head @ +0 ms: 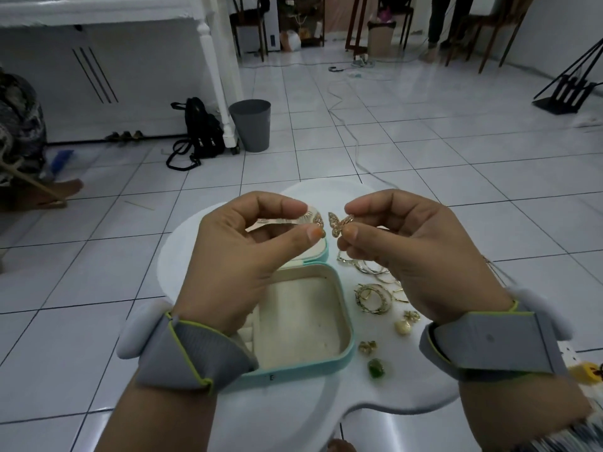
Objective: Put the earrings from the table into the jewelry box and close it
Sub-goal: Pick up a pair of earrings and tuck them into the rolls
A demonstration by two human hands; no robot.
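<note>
Both hands are raised above a small white table (385, 399). My left hand (241, 256) pinches a gold butterfly earring (90, 220) between thumb and forefinger; most of it is hidden behind the fingers. My right hand (411, 252) pinches a matching gold butterfly earring (435, 224). Below the left hand lies the open turquoise jewelry box (342, 308), with a cream lining and its lid folded back. To the right of the box, on the table, lie gold hoop earrings (372, 298), a pearl earring (403, 327), a small gold earring (367, 347) and a green stone earring (376, 368).
The table stands on a white tiled floor. A grey bin (250, 123) and a black backpack (199, 132) sit far behind on the left. A cable (355, 151) runs across the tiles. A person's foot (67, 187) shows at the left edge.
</note>
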